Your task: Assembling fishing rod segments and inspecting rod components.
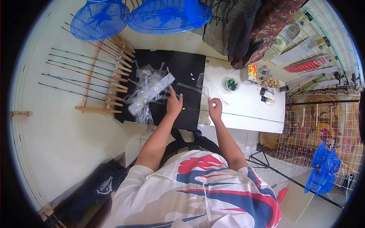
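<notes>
A loose heap of crumpled clear plastic wrapping point(146, 95) lies on the black cloth point(190, 62) at the left of the table. My left hand point(175, 104) is at the heap's right edge, index finger stretched out and nothing visible in its grasp. Over the seam between cloth and white tabletop, my right hand point(215, 110) pinches a thin, clear plastic sleeve point(207, 89), which spreads away from the fingertips. A slender green rod point(253, 117) runs along the white tabletop to the right of that hand; its near end is hidden. Two small white pieces point(192, 77) rest on the cloth.
A wooden rack point(118, 85) of thin fishing rods stands left. On the white tabletop point(243, 102) are a small potted plant point(232, 84), a box of colourful bits point(252, 72) and small packets point(267, 95). Blue mesh baskets point(169, 17) hang above; a wire grid point(304, 125) stands right.
</notes>
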### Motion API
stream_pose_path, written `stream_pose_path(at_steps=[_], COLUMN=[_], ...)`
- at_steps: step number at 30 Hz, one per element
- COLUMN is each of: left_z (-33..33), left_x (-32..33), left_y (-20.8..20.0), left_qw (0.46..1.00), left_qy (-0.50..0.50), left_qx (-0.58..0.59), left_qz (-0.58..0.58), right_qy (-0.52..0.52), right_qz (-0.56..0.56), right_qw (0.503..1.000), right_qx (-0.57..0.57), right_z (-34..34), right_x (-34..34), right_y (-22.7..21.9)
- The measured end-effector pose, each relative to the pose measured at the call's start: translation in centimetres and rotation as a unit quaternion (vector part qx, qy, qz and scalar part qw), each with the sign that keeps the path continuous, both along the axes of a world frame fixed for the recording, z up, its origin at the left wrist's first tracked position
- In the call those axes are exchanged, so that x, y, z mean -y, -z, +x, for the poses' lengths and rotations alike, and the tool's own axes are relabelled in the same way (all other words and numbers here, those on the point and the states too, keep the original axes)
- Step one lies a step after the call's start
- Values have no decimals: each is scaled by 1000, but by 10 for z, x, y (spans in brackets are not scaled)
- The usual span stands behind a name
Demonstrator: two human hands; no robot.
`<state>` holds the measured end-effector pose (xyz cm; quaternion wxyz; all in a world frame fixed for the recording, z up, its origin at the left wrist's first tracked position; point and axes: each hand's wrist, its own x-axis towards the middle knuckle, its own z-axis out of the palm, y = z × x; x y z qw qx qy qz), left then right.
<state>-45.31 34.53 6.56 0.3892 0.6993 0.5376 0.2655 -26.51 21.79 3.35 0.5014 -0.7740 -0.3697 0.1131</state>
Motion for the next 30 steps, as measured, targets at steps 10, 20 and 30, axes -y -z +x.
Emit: stream_pose_path(at_steps=[10, 20, 30], left_z=[47, 54, 75], left_x=[56, 92, 136], left_y=[-5, -5, -7], left_qw=[927, 947, 951], left_qy=[316, 280, 260], left_qx=[-90, -101, -106], left_qz=[179, 121, 132], right_qy=[-146, -70, -53], right_qz=[-97, -76, -121], right_qw=[957, 959, 977], right_qx=[-231, -263, -169], right_z=[8, 44, 74], right_x=[35, 80, 116], right_y=[-5, -2, -8])
